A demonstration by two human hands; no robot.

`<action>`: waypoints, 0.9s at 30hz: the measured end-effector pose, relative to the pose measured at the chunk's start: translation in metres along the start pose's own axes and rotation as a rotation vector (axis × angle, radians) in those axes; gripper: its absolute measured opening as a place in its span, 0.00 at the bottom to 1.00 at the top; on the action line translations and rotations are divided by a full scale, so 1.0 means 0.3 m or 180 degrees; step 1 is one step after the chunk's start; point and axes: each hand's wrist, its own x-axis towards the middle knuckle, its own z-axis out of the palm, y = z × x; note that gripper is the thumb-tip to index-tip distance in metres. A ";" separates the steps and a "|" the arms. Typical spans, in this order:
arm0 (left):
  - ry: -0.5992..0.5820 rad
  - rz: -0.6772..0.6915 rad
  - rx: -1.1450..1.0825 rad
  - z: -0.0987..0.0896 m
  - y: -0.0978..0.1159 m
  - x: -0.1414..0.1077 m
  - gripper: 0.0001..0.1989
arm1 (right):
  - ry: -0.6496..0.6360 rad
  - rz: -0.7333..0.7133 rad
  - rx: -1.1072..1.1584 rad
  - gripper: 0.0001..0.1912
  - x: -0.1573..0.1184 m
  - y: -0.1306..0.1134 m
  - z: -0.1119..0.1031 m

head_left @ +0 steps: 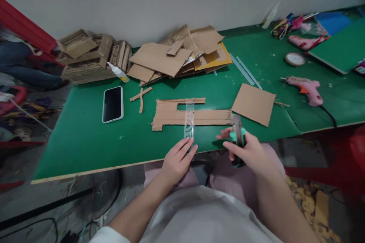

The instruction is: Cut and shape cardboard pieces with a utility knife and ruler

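A clear plastic ruler lies crosswise over a notched strip of brown cardboard. My left hand holds the ruler's near end by the table edge, fingers closed on it. In my right hand is a black-and-teal hand tool with a grey upper end, perhaps a cutter; its exact kind is unclear. The tool's upper end is beside the strip's right end, where several short slits show. A square cardboard piece lies just beyond, to the right.
A phone, a glue bottle and cardboard scraps lie to the left. Cardboard stacks and loose sheets line the wall. On the right are a pink glue gun, a tape roll and clear sticks.
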 end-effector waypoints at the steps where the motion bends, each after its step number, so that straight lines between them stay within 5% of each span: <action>1: -0.0079 -0.0028 -0.0023 0.006 0.005 0.001 0.19 | -0.0065 0.0141 0.0347 0.22 -0.015 0.014 0.036; 4: -0.0223 -0.0132 -0.0084 0.021 0.015 0.002 0.20 | -0.0448 0.0419 0.0984 0.21 -0.034 0.066 0.152; 8: -0.0150 -0.0239 -0.0217 0.036 0.036 -0.003 0.22 | -0.0052 0.0490 0.1290 0.20 -0.028 0.118 0.259; 11: -0.0069 -0.0297 -0.0346 0.047 0.061 -0.008 0.23 | 0.0208 0.0449 0.1341 0.19 -0.025 0.124 0.290; 18: 0.0296 -0.0740 -0.0712 0.054 0.088 -0.039 0.20 | -0.0005 0.0367 0.1282 0.16 -0.040 0.115 0.311; 23: 0.0735 -0.2032 -0.1804 0.028 0.080 -0.004 0.17 | 0.0070 0.0334 0.1217 0.14 -0.049 0.114 0.314; 27: 0.0639 -0.3015 -0.3084 0.005 0.090 0.087 0.29 | -0.0212 0.0232 0.0995 0.12 -0.060 0.090 0.329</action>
